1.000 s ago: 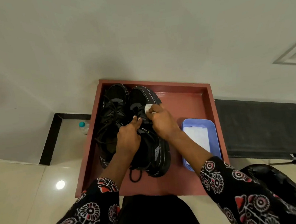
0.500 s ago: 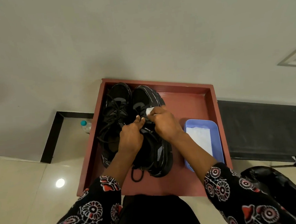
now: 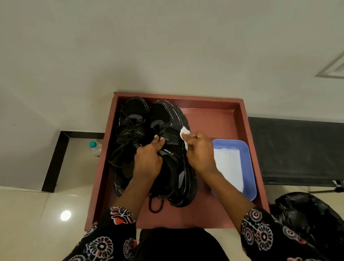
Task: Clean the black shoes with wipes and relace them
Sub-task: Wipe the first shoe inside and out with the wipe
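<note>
Around the work: red-brown tray (image 3: 217, 115) with raised rim sits against a pale wall, floor tiles below. Blue plastic tub (image 3: 247, 155) stands in the tray's right part, a stack of white wipes (image 3: 228, 165) lying inside it. Small bottle with teal cap (image 3: 95, 148) stands on the floor left of the tray, near a black skirting strip. Black bag (image 3: 316, 222) on the floor at lower right. Wall socket plate (image 3: 343, 67) at far right edge.

Two black shoes sit side by side in the tray's left half, toes toward the wall. Left shoe (image 3: 130, 131) has loose laces spilling over its side. Right shoe (image 3: 171, 126) has whitish streaks along its sole edge; a lace loop trails out below its heel.

Left hand (image 3: 147, 160) comes down over the right shoe's opening, fingers curled and gripping the tongue area, partly hiding it. Right hand (image 3: 200, 150) sits just beside the shoe's outer side, fingers pinching a small white wipe (image 3: 184, 134) that touches the sole edge; this forearm crosses over the tub's near corner. Both sleeves are black with red-white floral print.
</note>
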